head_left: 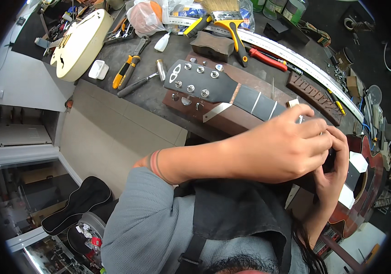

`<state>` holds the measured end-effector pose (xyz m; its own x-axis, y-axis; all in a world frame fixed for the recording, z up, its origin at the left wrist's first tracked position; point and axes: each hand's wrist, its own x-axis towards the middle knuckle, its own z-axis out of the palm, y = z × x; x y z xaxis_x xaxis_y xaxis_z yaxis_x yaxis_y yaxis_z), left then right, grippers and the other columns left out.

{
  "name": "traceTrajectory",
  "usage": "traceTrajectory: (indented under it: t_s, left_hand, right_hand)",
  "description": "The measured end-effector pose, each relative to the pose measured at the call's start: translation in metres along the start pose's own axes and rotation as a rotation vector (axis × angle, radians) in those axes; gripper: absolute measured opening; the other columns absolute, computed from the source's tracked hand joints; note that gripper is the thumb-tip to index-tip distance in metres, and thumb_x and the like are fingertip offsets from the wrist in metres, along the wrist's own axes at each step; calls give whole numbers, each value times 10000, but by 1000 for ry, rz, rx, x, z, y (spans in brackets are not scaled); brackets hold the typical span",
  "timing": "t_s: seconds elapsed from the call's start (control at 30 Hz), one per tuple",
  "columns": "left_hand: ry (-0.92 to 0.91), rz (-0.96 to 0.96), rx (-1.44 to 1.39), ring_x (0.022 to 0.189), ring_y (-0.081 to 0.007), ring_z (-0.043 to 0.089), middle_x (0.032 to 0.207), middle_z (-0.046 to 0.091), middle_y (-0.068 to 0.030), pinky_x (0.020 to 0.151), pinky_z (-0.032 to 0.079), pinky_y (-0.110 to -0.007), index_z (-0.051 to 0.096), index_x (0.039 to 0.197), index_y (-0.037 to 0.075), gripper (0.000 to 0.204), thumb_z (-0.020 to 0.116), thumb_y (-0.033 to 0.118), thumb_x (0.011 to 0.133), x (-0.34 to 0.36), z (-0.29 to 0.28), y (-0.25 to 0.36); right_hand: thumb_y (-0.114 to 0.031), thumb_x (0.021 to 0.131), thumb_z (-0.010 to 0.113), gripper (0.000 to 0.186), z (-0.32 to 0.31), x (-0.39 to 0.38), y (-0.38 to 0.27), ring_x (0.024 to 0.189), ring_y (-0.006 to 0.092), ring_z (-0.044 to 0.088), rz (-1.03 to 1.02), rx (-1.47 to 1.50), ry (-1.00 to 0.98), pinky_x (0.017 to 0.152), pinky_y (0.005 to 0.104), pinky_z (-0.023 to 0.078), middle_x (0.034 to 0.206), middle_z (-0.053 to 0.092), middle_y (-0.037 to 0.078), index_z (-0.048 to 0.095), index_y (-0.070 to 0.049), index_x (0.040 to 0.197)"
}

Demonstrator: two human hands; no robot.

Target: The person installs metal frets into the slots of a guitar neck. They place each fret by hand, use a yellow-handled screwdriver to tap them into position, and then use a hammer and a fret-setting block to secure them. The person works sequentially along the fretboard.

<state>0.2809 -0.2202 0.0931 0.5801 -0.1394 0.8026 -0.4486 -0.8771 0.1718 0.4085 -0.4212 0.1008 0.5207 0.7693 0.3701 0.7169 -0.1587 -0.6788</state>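
Note:
An acoustic guitar with a reddish body (374,189) lies across the bench, its black headstock (191,82) pointing left with shiny tuners. Over the fretboard (249,99), near the body end, my left hand (291,144) is closed with its fingers curled down. Right beside it, my right hand (334,176) bends its thumb and fingers in around the neck, and the fingers of both hands meet. Whatever lies between the fingertips is hidden by the left hand. White sheets (358,162) lie on the body around the soundhole.
Left of the headstock lie a hammer (138,84) and yellow-handled pliers (126,72). Behind are a dark block (212,45), a brush (232,32), a red-handled tool (268,60), a long ruler (314,68) and a slotted wooden rack (314,97). A cream guitar body (82,45) sits far left.

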Motion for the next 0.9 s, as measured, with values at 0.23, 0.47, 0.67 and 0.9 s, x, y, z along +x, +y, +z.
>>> traceTrajectory:
  t_s: [0.23, 0.47, 0.67, 0.9]
  left_hand:
    - [424, -509, 475, 1062, -210, 715, 1145, 762, -128, 967, 566, -319, 772, 1109, -30, 268, 549, -138, 1008, -71, -157, -72]
    - [-301, -1051, 613, 1201, -363, 654, 1230, 723, -148, 1051, 521, -469, 706, 1299, 34, 236, 669, 100, 1076, -215, -195, -127]
    - [-390, -894, 570, 1110, -423, 623, 1134, 666, -174, 974, 506, -497, 642, 1147, -7, 121, 644, 97, 1087, -216, -192, -136]
    - [270, -939, 603, 878, -243, 613, 943, 661, -91, 851, 513, -400, 663, 1120, -30, 257, 569, 202, 1179, -202, -251, -139]
  right_hand:
    - [-84, 829, 910, 559, -12, -1, 0, 1326, 351, 686, -52, -40, 8, 1168, 450, 499, 1417, 726, 194, 711, 3, 1344]
    - [-78, 800, 930, 560, -8, 6, 4, 1269, 348, 719, -98, -27, -5, 1096, 433, 553, 1376, 744, 165, 724, -22, 1318]
    - [-109, 812, 930, 547, -12, 2, 5, 1248, 369, 720, -108, -49, 20, 1076, 437, 556, 1360, 740, 172, 710, -30, 1307]
    - [-221, 872, 922, 475, -12, 1, 8, 1248, 372, 716, -99, -39, 38, 1041, 448, 567, 1361, 732, 119, 690, -88, 1264]
